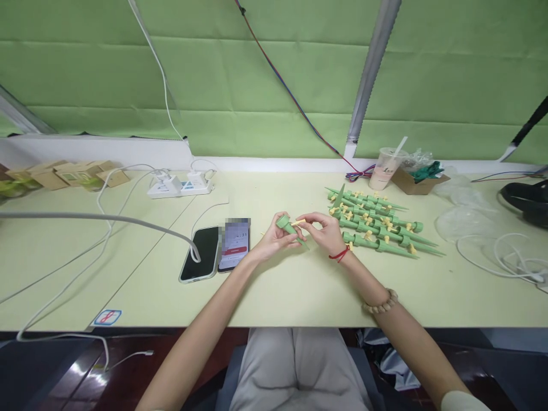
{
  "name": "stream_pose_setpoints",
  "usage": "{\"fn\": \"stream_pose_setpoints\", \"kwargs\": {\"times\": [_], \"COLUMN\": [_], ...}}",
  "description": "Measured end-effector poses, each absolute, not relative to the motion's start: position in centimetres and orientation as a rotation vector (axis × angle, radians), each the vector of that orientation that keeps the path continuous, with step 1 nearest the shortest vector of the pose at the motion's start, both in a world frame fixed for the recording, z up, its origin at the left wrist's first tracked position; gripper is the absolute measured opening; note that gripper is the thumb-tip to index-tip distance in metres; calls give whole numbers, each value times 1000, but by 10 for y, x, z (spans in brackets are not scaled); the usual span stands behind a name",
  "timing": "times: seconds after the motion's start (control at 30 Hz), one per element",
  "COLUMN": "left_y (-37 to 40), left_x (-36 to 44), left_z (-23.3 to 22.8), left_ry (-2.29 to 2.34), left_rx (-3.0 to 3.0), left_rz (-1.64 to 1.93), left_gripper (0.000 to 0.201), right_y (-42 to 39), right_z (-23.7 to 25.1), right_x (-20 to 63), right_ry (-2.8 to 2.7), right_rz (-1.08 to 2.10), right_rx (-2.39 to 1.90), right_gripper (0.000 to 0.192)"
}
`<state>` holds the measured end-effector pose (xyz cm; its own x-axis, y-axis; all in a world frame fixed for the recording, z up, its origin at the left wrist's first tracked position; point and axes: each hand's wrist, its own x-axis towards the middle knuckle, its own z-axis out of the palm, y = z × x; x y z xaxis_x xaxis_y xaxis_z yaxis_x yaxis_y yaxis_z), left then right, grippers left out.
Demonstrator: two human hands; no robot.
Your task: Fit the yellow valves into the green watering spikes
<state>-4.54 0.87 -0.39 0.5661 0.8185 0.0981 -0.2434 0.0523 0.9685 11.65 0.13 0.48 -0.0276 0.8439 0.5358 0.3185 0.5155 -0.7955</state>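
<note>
My left hand point(274, 238) is closed around a green plastic spike point(284, 222) with a wide collar at one end and a pointed tip. Between the thumb and fingers of my right hand point(324, 233) is a small yellow plastic piece point(298, 222), held against the side of that spike. Whether the two parts are joined I cannot tell. Just right of my right hand lie several rows of similar green spikes point(377, 222), many carrying yellow pieces. Another small yellow bit point(262, 233) shows partly behind my left hand.
Two phones stand left of my hands: a dark one point(200, 257) and a lit one point(234, 245). Behind are a power strip point(182, 188), a plastic drink cup point(382, 169) and a cardboard box point(413, 181). White cables point(107, 217) cross the table's left side.
</note>
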Motion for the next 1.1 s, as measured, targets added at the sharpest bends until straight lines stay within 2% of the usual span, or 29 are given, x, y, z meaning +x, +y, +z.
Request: {"fn": "stream_pose_setpoints", "kwargs": {"times": [0.17, 0.33, 0.97, 1.1], "left_y": [10, 9, 2, -1], "left_x": [-47, -48, -47, -40], "left_z": [-7, -7, -9, -4], "left_ry": [545, 491, 531, 503], "left_rx": [1334, 1319, 1292, 1163], "left_rz": [838, 828, 800, 900], "left_gripper": [50, 47, 53, 42], "right_y": [-1, 0, -2, -4], "right_z": [5, 5, 15, 14], "right_x": [116, 118, 128, 123], "right_ry": [-1638, -1636, -1782, -1734], "right_rz": [523, 611, 678, 680], "right_rx": [-1018, -1017, -1006, -1021], "right_gripper": [10, 13, 10, 11]}}
